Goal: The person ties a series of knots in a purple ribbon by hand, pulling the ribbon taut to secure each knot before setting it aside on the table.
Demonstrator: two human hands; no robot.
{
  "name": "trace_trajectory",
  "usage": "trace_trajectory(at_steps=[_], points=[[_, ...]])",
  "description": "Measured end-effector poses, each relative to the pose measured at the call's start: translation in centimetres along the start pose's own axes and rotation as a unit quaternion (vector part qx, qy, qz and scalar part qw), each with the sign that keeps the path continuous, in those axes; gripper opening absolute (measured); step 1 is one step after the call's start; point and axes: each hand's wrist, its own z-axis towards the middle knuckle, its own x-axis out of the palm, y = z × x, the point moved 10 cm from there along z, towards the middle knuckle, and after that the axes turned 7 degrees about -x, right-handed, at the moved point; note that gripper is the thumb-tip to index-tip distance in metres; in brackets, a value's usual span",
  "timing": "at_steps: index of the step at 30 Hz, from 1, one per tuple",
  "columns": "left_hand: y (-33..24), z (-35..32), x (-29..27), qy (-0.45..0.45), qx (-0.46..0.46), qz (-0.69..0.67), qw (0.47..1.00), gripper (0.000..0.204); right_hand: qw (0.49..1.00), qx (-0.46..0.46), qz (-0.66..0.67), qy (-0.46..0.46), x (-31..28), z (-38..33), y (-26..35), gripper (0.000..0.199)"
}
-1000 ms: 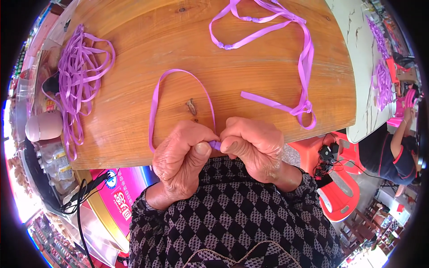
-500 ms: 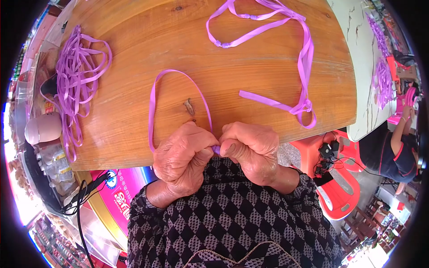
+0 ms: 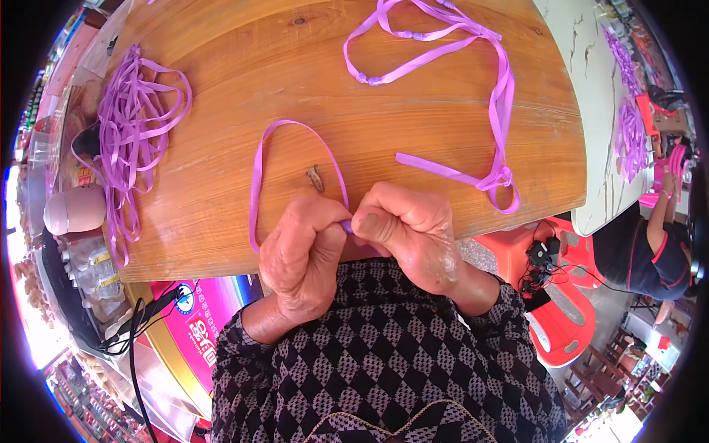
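Observation:
My left hand [image 3: 304, 255] and my right hand [image 3: 408, 235] meet over the near edge of the wooden table [image 3: 221, 221], both closed in a pinch. Between their fingertips shows a small purple buckle [image 3: 346, 227] on a purple lanyard strap [image 3: 256, 177]. The strap runs from my hands in a loop lying on the wood. Fingers cover most of the buckle, so I cannot tell whether its halves are joined. Farther right lie several joined purple straps with small buckles [image 3: 504, 96], one loose end pointing toward the middle.
At the left edge hangs a heap of purple straps [image 3: 136, 125] beside a pale rounded object [image 3: 75, 210]. A white marbled tabletop [image 3: 591, 148] adjoins on the right, with more purple straps [image 3: 632, 140]. Below it stand red plastic stools [image 3: 561, 325] with cables; a person [image 3: 650, 244] is beyond.
Both hands have shifted slightly up and left with the buckle, and my right hand has tilted a little. The strap loop still lies on the table.

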Motion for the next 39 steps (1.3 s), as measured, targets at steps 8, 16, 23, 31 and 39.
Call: trace_trajectory(at_steps=[8,16,23,31,39], points=[[1.6,0.3,-0.9,0.11,-0.2,-0.056,0.972,0.016,0.991,0.037,-0.083,0.101,1.4,0.9,1.1,0.024],[3.2,9.1,-14.5,-0.094,-0.235,-0.12,0.96,0.018,0.943,-0.191,-0.244,-0.124,-3.8,-0.4,8.2,0.022],[-0.1,18.0,-26.8,-0.172,0.196,0.544,0.797,0.007,0.937,-0.092,-0.255,-0.222,-10.7,-3.3,7.9,0.019],[4.7,19.7,-29.4,-0.228,0.061,0.569,0.788,0.04,0.838,-0.204,-0.472,-0.182,-14.1,-2.8,10.0,0.02],[-1.6,7.9,0.1,0.129,0.07,0.225,0.963,0.027,0.769,-0.228,-0.593,-0.073,-10.6,-3.5,10.1,0.035]])
